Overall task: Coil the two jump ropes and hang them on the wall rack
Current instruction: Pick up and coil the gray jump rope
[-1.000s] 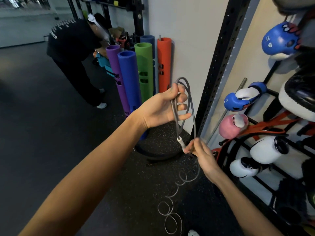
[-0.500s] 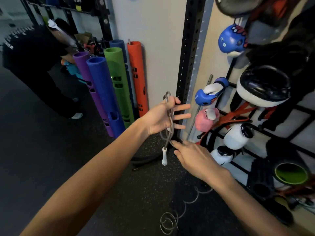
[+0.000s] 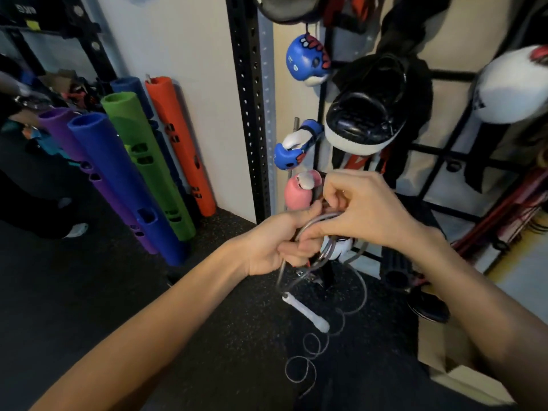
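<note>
A grey jump rope (image 3: 324, 250) is gathered in loops between both hands at the frame's centre. My left hand (image 3: 275, 244) is closed around the loops from below. My right hand (image 3: 358, 209) pinches the top of the loops from above. One white handle (image 3: 307, 312) dangles under my left hand. The rest of the rope (image 3: 308, 354) trails in curls down to the black floor. The black wall rack (image 3: 444, 152) stands just behind my hands. I see only one jump rope.
Boxing gloves (image 3: 292, 149) and a black pad (image 3: 364, 117) hang on the rack. A black perforated upright (image 3: 249, 108) stands left of it. Coloured foam tubes (image 3: 139, 161) lean on the white wall. A person's legs (image 3: 35, 203) are at far left.
The view has swung right toward the rack. My right hand rose from below the loops to their top and closed on them. My left hand's fingers, spread before, have closed on the rope.
</note>
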